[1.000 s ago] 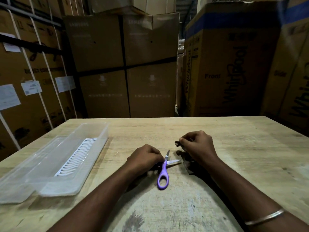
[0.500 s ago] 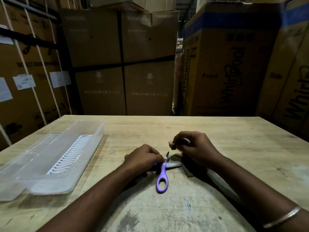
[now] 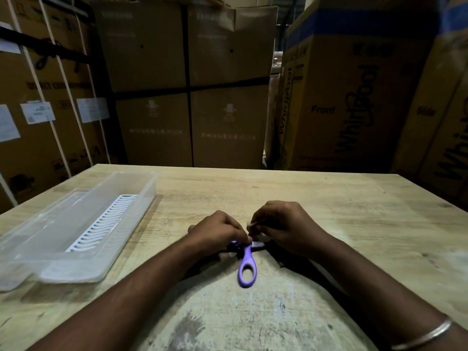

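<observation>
Head view, wide angle, looking down at the near middle of a wooden table (image 3: 359, 219). The left hand (image 3: 217, 230) lies knuckles-up with its fingers curled over the purple scissors (image 3: 247, 271), fingertips pinching them near the pivot. One handle loop lies free on the table, pointing toward the camera, and a short length of blade shows just right of the fingertips (the rest is hidden under the hand). The right hand (image 3: 287, 229), close beside the left, has thumb and fingers closed in a pinch on a small pale piece (image 3: 252, 225) held just above the blades. What the piece is cannot be told. A dark scrap (image 3: 278, 260) lies on the table under the right wrist. A clear plastic tray (image 3: 143, 196) with a white slotted insert (image 3: 101, 224) rests at left, well apart from the hands. Cardboard boxes (image 3: 190, 84) stand behind the table. A metal bangle (image 3: 423, 336) circles the right forearm.
</observation>
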